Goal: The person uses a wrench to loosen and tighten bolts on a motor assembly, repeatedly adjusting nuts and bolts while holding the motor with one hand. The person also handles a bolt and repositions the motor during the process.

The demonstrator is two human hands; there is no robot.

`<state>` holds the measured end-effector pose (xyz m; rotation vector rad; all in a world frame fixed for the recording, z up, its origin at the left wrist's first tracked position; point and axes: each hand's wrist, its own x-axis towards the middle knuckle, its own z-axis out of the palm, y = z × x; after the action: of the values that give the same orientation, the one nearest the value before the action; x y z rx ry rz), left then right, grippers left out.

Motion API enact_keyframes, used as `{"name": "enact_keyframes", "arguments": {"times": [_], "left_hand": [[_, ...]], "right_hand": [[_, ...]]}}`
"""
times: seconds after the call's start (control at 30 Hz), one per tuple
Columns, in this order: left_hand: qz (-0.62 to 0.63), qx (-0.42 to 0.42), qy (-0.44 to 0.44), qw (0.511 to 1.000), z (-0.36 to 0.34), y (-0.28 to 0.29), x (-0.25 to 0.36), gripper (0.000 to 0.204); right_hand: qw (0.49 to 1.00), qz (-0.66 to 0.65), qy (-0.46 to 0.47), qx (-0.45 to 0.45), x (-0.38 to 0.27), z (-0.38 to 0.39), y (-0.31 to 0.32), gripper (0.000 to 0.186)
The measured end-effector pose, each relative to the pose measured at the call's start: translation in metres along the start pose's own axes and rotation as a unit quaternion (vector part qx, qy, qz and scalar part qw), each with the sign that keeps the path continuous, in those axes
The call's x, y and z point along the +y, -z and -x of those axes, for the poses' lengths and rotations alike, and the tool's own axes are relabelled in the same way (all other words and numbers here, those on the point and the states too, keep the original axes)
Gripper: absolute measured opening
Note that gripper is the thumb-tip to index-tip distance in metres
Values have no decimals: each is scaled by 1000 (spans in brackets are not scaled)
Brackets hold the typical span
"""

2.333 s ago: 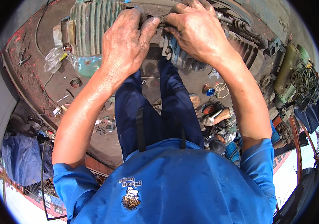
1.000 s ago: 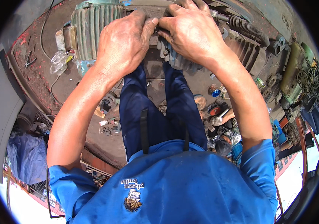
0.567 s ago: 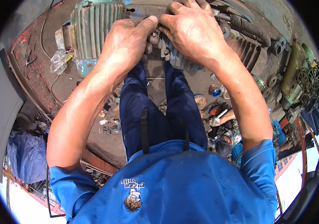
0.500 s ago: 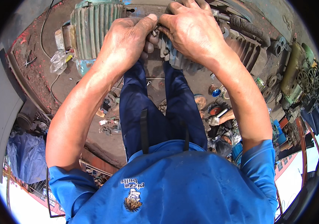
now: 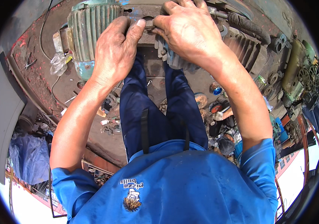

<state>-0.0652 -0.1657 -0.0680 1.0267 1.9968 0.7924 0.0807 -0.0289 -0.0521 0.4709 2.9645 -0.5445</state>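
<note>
My right hand [image 5: 191, 31] is closed, thumb and fingertips pinching a small dark metal piece [image 5: 149, 25] that looks like a bolt or nut. My left hand [image 5: 114, 50] is beside it on the left, thumb and forefinger apart, the thumb tip close to the piece. Its other fingers are mostly hidden. Both hands are over a grimy metal frame [image 5: 150, 41]. Left of my left hand sits a green ribbed electric motor [image 5: 94, 31]. Below my right palm is a grey-blue finned metal part [image 5: 178, 61], partly covered by the hand.
A coil spring [image 5: 245, 26] and a rusty ribbed housing [image 5: 243, 50] lie to the right. Pliers [image 5: 29, 61] and a clear plastic bag [image 5: 59, 65] are on the ground at left. Machine parts and spoked wheels [image 5: 309, 80] crowd the far right. Scrap surrounds my legs.
My left hand has drawn left, away from my right hand, its thumb parting from the right fingers. The small metal piece between the hands now shows more plainly. My right hand has barely moved.
</note>
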Motion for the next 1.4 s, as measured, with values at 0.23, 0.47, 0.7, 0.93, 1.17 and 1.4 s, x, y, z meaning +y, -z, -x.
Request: {"name": "enact_keyframes", "arguments": {"times": [0.23,0.47,0.7,0.93,1.17,1.4], "left_hand": [[-159,-117,-158,968,5,19,24,34],[-71,-38,-20,997,-22,18,13,33],[116,-52,181,975,-5,5,20,36],[-289,16,-195,937,2,9,19,43],[363,-111,390,839,-6,5,41,39],[-264,-56,-226,936,-14,10,26,29]], "right_hand": [[1000,-8,1,-3,0,0,-2,20],[1000,-17,10,-14,-1,1,8,24],[990,2,-66,-122,-1,2,6,25],[994,-57,-56,-78,6,7,9,25],[995,-58,-72,-48,7,10,6,23],[995,-45,-75,-55,5,10,7,23]]}}
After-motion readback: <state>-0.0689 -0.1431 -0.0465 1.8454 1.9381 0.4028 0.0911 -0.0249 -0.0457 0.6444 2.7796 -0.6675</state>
